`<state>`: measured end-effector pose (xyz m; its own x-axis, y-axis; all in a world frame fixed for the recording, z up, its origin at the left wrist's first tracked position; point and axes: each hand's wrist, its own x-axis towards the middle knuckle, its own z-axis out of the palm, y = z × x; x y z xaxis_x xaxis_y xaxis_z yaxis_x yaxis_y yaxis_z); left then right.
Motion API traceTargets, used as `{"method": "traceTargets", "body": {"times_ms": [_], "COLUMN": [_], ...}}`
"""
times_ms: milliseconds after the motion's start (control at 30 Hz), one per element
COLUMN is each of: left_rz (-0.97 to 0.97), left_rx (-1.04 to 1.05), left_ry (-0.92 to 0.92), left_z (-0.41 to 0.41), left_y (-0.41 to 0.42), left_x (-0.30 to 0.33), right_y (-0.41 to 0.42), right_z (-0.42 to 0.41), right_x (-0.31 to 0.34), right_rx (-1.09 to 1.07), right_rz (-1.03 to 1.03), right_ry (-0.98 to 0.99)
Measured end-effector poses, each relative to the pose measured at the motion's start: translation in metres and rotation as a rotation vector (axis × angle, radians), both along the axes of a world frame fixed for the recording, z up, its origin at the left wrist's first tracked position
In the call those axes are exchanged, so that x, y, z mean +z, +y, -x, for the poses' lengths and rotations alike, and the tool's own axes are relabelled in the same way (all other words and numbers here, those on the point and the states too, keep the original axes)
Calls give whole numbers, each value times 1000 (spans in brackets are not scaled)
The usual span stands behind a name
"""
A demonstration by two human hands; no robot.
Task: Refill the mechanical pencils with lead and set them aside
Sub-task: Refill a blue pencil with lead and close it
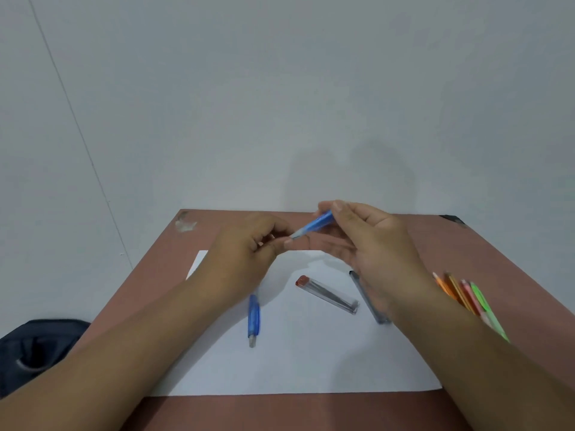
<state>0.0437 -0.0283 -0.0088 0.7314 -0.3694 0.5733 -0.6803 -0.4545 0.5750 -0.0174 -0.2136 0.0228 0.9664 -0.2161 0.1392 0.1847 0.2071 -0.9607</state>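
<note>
Blue mechanical pencil (314,227) held in the air above the counter (466,244), slanted, between both hands. Right hand (367,241) grips its upper blue barrel with thumb and fingertips; left hand (249,247) pinches the pale lower end.

Count of blue pencils: two. The second blue pencil (254,320) lies on the white paper sheet (295,362), partly under the left wrist, free of either hand.

Lead containers: two, both lying on the sheet. Clear lead case (329,294) with a red cap holds thin dark leads, number not resolvable. Grey lead case (368,301) lies just to its right, partly hidden by the right wrist; contents not visible.

Coloured pencils (460,290) in a group at the right of the counter, off the sheet: orange, pink and green seen, partly covered by the right forearm, exact count uncertain.

Dark bag (37,349) at lower left, beside the counter.
</note>
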Motion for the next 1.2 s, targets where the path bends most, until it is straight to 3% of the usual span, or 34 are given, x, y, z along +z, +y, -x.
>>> {"method": "traceTargets", "body": {"times_ms": [133,267,400,600,1200], "left_rz": [122,343,397,427,423], "left_rx": [-62,-201,-383,-533,-567], "left_ry": [293,664,847,878,811], "left_z": [24,36,45,49,48], "left_y": [-17,-22,-22,-25,-25], "left_x": [9,18,20,14,8], "right_y": [0,-14,-29,-29,-33], "right_z": [-6,-9,-5,-1,-1], "right_x": [-1,5,12,14,14], "right_rx": [59,91,145,193,181], "right_rz": [-287,-715,-845,-889,-921], "right_ry": [16,-20,-56,-105,-161]}}
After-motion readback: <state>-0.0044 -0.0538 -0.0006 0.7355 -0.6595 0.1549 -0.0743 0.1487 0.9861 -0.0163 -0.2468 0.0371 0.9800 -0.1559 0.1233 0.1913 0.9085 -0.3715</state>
